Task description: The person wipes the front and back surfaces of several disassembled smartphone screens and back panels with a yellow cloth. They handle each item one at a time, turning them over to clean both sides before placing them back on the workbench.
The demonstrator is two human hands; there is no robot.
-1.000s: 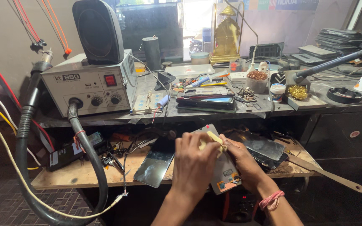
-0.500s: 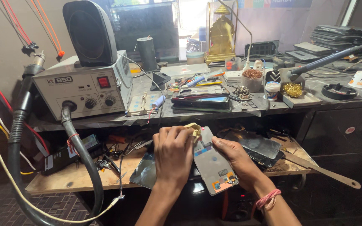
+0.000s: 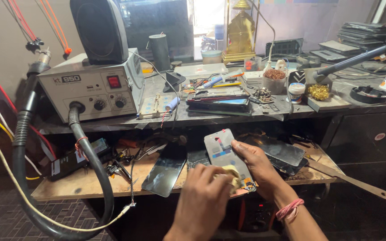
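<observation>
My right hand (image 3: 261,166) grips the right edge of a grey phone frame (image 3: 222,149), holding it tilted over the lower wooden shelf (image 3: 81,183). My left hand (image 3: 202,201) pinches a small yellowish wad (image 3: 233,175) and presses it against the lower part of the frame. A pink band (image 3: 290,209) circles my right wrist. The frame's bottom end is partly hidden behind my left fingers.
A grey hot-air station (image 3: 90,87) with a thick black hose (image 3: 92,165) stands on the upper bench at left, a black speaker (image 3: 99,29) on top. Stacked phones (image 3: 220,101), small jars and tools crowd the bench. Loose dark screens (image 3: 166,169) lie on the shelf.
The phone frame has turned more upright and moved slightly forward. My left hand dropped from its top edge to its lower part, still pinching the yellowish wad.
</observation>
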